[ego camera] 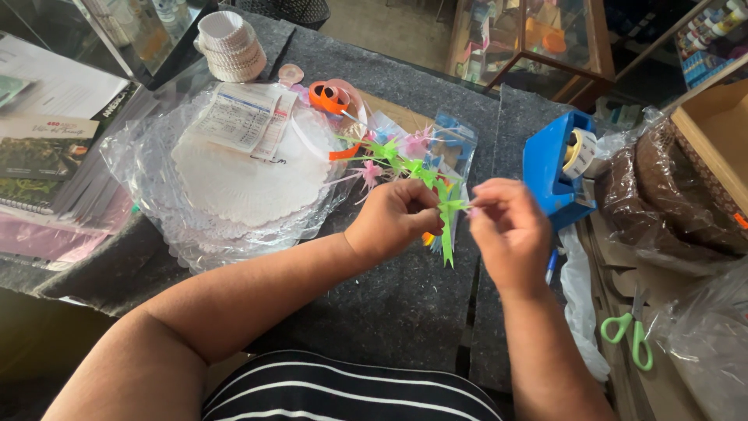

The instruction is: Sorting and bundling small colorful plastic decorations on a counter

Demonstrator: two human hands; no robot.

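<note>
Ribbon sprig [413, 168], green w/ pink bits, is held above the grey felt mat [374, 296]. Left hand [393, 218] fists round the stems; right hand [506, 230] pinches a green strip's end. Looks v. light, floppy, easily creased, so best gripped low at the bunched stems. Clear bag [156, 164] holds white doilies; blue dispenser [557, 168] holds a tape roll.

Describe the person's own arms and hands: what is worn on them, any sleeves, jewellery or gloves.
Both arms are bare to above the elbow; no sleeves show. The left hand and right hand wear no gloves, and no rings, watch or bracelets are visible. The only clothing in view is a dark top with thin white stripes.
</note>
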